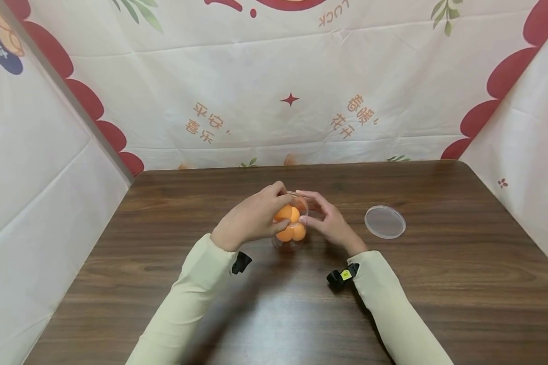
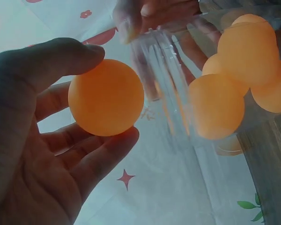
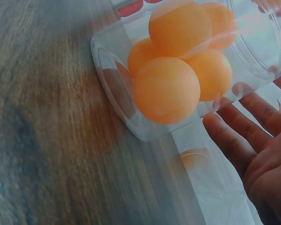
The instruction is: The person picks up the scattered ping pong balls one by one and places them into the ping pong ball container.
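Note:
My left hand pinches an orange ping-pong ball between thumb and fingers, right by the mouth of a clear plastic jar. In the left wrist view the ball is outside the threaded rim. Several more orange balls lie together inside the jar, toward its base. My right hand holds the jar around its upper part, with the thumb on the near side. In the right wrist view, the fingertips press along the jar's wall.
A clear round lid lies flat on the brown wooden table, to the right of my right hand. White printed cloth hangs behind the table's far edge and along both sides.

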The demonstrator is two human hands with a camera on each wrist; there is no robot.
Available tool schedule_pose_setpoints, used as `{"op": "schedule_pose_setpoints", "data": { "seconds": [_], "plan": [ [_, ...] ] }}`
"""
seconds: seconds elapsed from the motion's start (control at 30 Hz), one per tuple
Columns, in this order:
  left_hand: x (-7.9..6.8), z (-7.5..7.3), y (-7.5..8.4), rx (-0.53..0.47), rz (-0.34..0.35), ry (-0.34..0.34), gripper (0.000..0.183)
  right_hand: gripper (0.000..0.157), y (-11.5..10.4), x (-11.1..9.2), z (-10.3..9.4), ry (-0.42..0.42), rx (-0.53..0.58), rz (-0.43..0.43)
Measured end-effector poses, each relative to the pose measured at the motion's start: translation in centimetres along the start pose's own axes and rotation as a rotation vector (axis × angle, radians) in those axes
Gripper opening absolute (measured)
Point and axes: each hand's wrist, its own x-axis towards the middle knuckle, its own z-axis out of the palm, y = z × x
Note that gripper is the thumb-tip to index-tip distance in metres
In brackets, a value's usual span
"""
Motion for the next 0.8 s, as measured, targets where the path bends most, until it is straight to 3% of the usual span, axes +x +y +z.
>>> {"op": "schedule_pose_setpoints", "data": {
  "seconds": [0.4,0.8],
  "plan": [
    [1.1,0.9,-0.5,-0.039,-0.039,-0.03,0.022,0.056,0.1,-0.2,0.2,-0.005,-0.003,0.021],
    [1.5,1.8,-0.9,-0.099,-0.03,-0.02,0.021,0.056,-0.1,-0.1,0.0,-0.018,-0.02,0.005]
  ]
}}
